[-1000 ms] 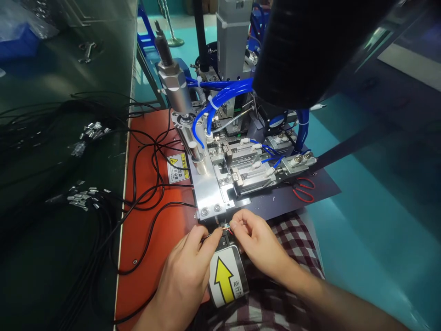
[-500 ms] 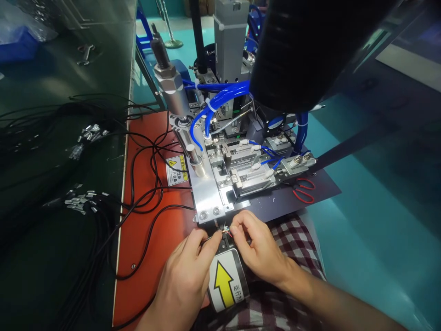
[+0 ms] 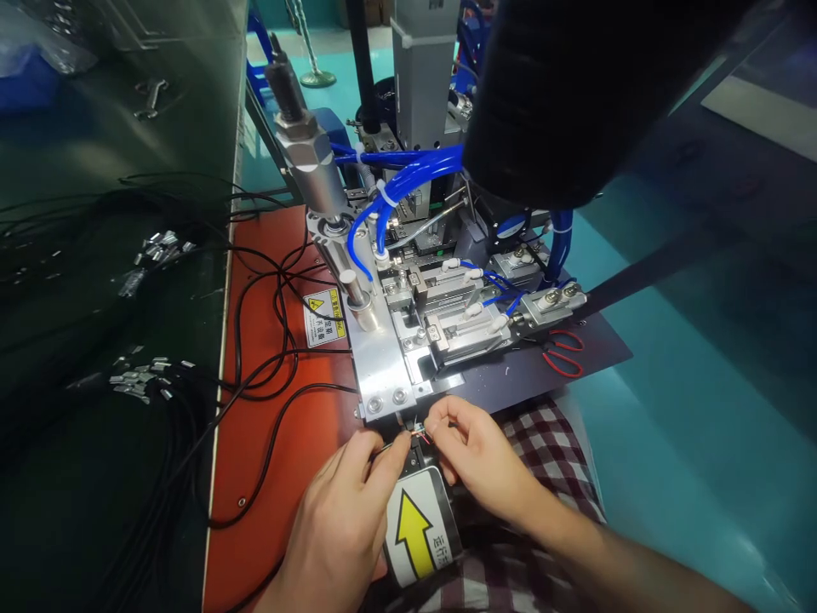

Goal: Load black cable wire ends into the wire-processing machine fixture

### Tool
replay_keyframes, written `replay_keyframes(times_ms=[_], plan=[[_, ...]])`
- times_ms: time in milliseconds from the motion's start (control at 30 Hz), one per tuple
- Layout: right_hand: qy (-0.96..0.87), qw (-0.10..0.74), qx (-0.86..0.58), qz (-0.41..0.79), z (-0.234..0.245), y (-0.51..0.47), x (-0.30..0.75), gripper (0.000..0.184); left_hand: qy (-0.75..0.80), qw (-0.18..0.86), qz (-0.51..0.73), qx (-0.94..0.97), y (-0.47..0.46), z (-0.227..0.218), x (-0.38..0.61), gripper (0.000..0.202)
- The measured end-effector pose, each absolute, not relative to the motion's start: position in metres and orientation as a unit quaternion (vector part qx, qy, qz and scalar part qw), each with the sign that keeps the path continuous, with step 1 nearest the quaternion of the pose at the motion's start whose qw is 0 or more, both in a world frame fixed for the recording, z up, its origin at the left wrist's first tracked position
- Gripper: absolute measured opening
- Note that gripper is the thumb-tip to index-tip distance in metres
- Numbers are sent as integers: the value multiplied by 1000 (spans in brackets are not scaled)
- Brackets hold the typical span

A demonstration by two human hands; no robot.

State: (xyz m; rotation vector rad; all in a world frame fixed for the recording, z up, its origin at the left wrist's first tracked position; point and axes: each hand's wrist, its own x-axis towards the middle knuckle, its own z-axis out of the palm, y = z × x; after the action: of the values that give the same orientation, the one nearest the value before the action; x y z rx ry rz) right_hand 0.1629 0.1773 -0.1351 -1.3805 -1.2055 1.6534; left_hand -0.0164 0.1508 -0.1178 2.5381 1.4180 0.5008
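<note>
My left hand (image 3: 348, 511) pinches the end of a thin black cable (image 3: 274, 443) between thumb and forefinger, just in front of the metal fixture plate (image 3: 376, 358). My right hand (image 3: 476, 451) is closed in a pinch on the fine coloured wire ends (image 3: 418, 434) that stick out of that cable. Both sets of fingertips meet at the front edge of the machine, above a curved label with a yellow arrow (image 3: 418, 528).
A pneumatic machine with blue hoses (image 3: 396, 191) and a silver cylinder (image 3: 306, 162) stands on an orange mat (image 3: 281, 426). Black cables with metal terminals (image 3: 137, 379) lie on the dark bench at left. Red-handled scissors (image 3: 562, 353) rest at right. A large black object (image 3: 574, 85) hangs overhead.
The view has shifted slightly; both hands stay pinched together on the cable end at the machine's front, with only small finger movement.
</note>
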Motion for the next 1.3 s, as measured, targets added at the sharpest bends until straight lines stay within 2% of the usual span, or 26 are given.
replay_keyframes(times_ms=[100, 267, 500, 800, 967, 1100, 1300], plan=[[-392, 331, -504, 695, -143, 178, 165, 22, 470, 81, 176, 861, 152, -119, -16, 44], [-375, 369, -500, 688, -149, 178, 172, 30, 480, 86, 192, 852, 149, -123, -18, 48], [-380, 343, -481, 712, -136, 180, 169, 42, 463, 120, 171, 861, 150, -122, -24, 46], [-397, 341, -526, 671, -145, 178, 163, 23, 457, 109, 155, 869, 150, -123, -26, 47], [-406, 325, -514, 682, -149, 172, 167, 19, 461, 108, 147, 868, 150, -125, -26, 46], [-455, 321, -552, 620, -145, 164, 166, 19, 461, 116, 159, 866, 150, -126, -26, 45], [-635, 354, -541, 423, -133, 165, 168, 16, 467, 121, 149, 863, 150, -127, -25, 45]])
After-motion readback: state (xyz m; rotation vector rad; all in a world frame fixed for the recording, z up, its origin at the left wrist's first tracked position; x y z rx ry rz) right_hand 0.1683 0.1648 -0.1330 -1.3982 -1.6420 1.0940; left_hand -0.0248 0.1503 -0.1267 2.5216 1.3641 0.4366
